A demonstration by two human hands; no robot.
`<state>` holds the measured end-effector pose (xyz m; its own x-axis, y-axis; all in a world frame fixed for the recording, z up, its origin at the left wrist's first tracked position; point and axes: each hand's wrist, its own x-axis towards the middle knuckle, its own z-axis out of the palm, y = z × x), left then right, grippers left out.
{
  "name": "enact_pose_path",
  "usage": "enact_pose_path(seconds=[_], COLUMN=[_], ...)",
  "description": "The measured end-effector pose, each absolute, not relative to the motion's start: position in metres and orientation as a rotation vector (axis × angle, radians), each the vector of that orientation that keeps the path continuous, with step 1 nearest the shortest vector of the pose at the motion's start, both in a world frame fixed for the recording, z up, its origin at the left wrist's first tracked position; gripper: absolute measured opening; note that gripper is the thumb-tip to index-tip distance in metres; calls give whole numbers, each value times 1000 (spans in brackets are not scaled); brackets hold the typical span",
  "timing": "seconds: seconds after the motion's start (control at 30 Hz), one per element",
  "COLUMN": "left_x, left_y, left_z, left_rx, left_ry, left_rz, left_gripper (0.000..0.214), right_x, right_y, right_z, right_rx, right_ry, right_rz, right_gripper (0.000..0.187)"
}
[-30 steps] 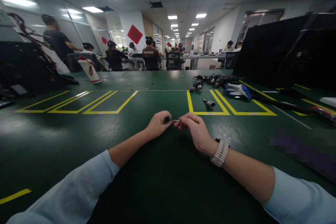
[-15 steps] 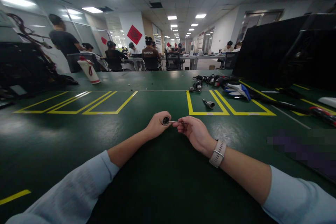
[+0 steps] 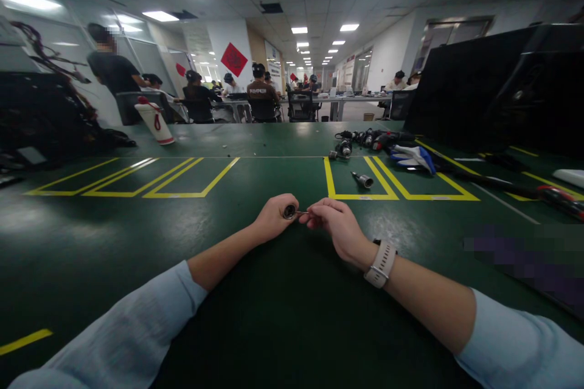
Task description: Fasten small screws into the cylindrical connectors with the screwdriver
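My left hand (image 3: pixel 272 219) is closed around a small round metal part (image 3: pixel 289 211), its hollow end turned toward me. From its right side a thin metal rod (image 3: pixel 302 213) runs to my right hand (image 3: pixel 336 223), which pinches it between thumb and fingers. Where the rod meets the part is too small to make out. Both hands are held over the middle of the green table (image 3: pixel 292 310). Just beyond my right hand, a similar metal cylinder with a thin stem (image 3: pixel 364 180) lies inside a yellow taped box.
More metal parts (image 3: pixel 344 149) and a blue-and-white glove (image 3: pixel 414 158) lie at the back right, near a cable with red-and-black ends (image 3: pixel 559 199). A white cup (image 3: pixel 156 123) stands back left. Black equipment (image 3: pixel 483 85) flanks the right side. Several people sit beyond.
My right hand has turned slightly and its fingers have closed in nearer the round part, so less of the rod shows. My left hand has barely moved.
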<state>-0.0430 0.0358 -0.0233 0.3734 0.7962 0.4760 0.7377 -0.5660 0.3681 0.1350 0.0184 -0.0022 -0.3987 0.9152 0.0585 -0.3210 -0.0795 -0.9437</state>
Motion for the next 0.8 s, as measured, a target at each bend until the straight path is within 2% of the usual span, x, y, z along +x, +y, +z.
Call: enact_pose_path(seconds=[0.13, 0.37, 0.63, 0.8], left_x=[-44, -43, -42, -43], left_y=[37, 38, 39, 40], left_z=[-24, -23, -25, -25], left_rx=[2488, 2331, 2223, 2274], left_ry=[1383, 1384, 1334, 1411], left_rz=[1003, 1114, 1139, 1136], left_gripper=[10, 11, 14, 21], right_x=[137, 135, 134, 138], right_y=[22, 21, 19, 21], right_z=[-4, -8, -11, -9], right_rx=[-778, -673, -549, -585], right_ry=[-993, -890, -1056, -1325], right_rz=[1849, 1887, 1745, 1487], right_gripper=[8, 6, 6, 10])
